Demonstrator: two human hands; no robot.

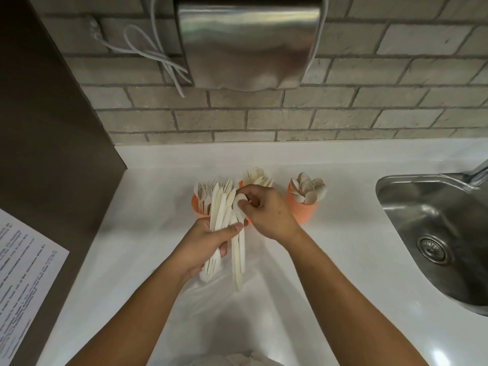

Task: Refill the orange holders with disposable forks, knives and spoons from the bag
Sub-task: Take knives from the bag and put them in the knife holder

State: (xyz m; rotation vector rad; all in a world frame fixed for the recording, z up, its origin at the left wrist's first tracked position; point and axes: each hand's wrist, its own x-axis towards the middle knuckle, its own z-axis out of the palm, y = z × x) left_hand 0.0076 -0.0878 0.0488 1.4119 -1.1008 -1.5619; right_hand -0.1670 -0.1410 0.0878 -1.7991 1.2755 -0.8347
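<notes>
On the white counter (pixel 330 260) we see a printed sheet (pixel 23 273) at far left. Our left hand (pixel 206 241) is clamped around a bundle of cutlery (pixel 221 215), held just in front of the left orange holder (pixel 197 206) with forks. Our right hand (pixel 266 210) pinches one spoon (pixel 239 204) at the bundle's top, hiding the middle holder (pixel 241 184). The right holder (pixel 303 210), full of spoons, stands near the sink (pixel 435 233). A clear bag (pixel 211 299) lies on the near counter.
</notes>
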